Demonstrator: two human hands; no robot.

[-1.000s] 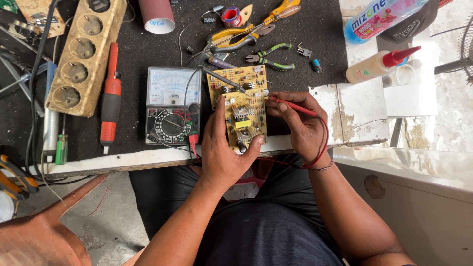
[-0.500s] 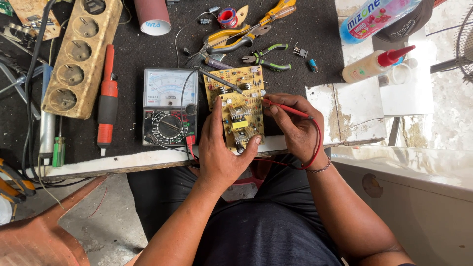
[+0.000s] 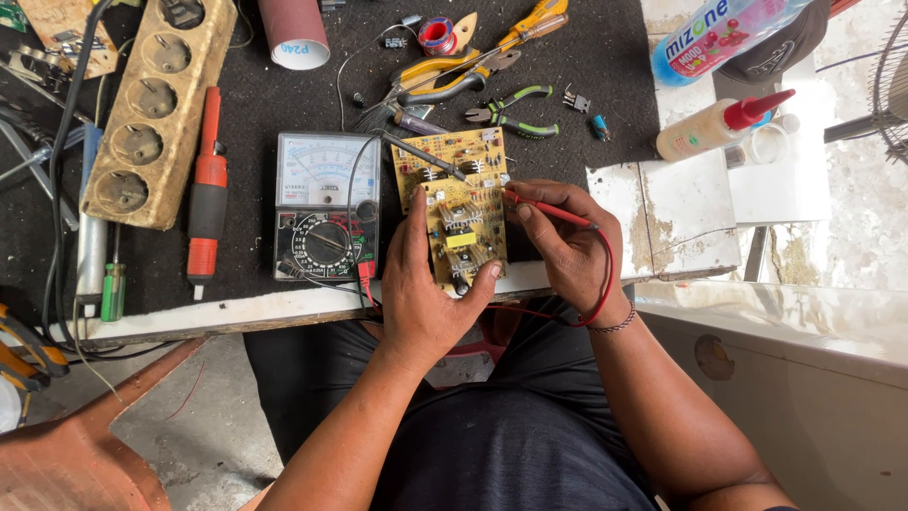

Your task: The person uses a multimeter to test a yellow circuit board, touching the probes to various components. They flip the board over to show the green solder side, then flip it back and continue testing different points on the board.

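The left hand (image 3: 426, 293) pinched a yellow circuit board (image 3: 459, 208) between thumb and fingers, holding it at the near edge of the black bench mat (image 3: 255, 114). The right hand (image 3: 567, 251), at 3 o'clock from the board, gripped a red probe (image 3: 549, 210) whose tip touched the board. A meter (image 3: 326, 206) lay at 9 o'clock, green-handled pliers (image 3: 515, 114) at 12 o'clock.

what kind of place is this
Probably a small electronics repair bench: the left hand steadies a yellow circuit board, the right hand holds a red probe, beside an analog multimeter and pliers.
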